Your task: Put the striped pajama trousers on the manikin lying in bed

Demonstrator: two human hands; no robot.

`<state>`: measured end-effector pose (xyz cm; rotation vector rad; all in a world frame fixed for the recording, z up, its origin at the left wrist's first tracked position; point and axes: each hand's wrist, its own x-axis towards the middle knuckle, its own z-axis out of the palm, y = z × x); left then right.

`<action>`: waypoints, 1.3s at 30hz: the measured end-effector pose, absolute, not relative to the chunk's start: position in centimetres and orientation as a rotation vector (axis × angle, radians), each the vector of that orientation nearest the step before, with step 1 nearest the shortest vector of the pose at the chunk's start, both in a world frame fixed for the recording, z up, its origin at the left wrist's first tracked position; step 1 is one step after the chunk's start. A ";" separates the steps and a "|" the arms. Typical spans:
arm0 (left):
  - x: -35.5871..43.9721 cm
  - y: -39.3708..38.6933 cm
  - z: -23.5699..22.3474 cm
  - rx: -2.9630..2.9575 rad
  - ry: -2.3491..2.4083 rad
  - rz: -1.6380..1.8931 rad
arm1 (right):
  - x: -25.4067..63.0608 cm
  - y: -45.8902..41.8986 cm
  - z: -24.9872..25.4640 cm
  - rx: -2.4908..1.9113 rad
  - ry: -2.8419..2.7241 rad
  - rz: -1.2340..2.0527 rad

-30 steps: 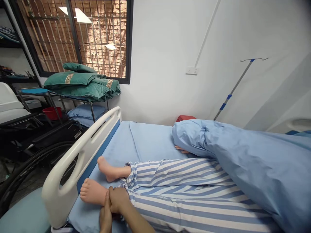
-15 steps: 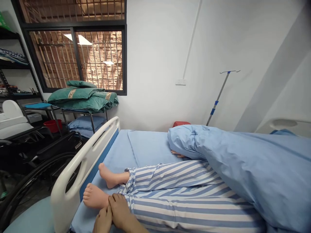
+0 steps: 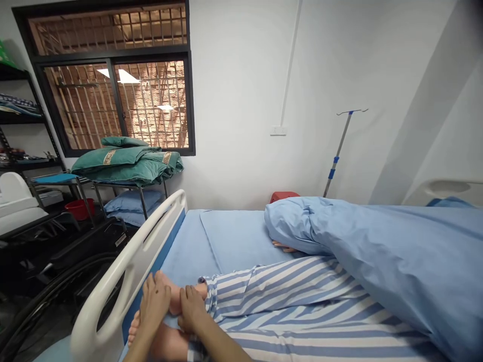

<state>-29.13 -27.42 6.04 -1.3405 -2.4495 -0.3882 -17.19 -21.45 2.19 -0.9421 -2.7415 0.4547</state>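
Bed: blue sheet [image 3: 234, 234] under the striped trousers [image 3: 271, 284]; pale footboard [image 3: 113, 291] just beside the feet.
Room: white wall [image 3: 234, 105] behind, barred window [image 3: 124, 105] at upper left.
Right hand [image 3: 192, 307]: fingers slightly bent, laid over the far foot's ankle.
Left hand [image 3: 155, 300]: on the far foot [image 3: 174, 295] near its toes, fingers slightly apart; thumb's grip cannot be told.
Near foot [image 3: 171, 344]: below the far foot, partly hidden by the left forearm.
Far leg: stretched along the sheet, its upper part under the bunched blue quilt [image 3: 362, 231].
Beyond: wheelchair [image 3: 86, 246] outside the footboard, folded green bedding [image 3: 139, 163], drip pole [image 3: 341, 146].
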 end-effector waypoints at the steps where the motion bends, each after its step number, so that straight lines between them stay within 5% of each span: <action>1: -29.7 -26.9 6.2 -1.348 -2.454 -0.319 | -17.7 -21.0 1.6 -0.968 -2.779 0.420; 14: -33.9 -21.2 8.4 -1.626 -2.564 0.272 | -19.7 -18.3 0.0 -1.089 -2.769 0.312; 39: -33.0 -24.8 8.9 -1.550 -2.539 0.202 | -19.2 -18.7 -0.1 -1.065 -2.723 0.353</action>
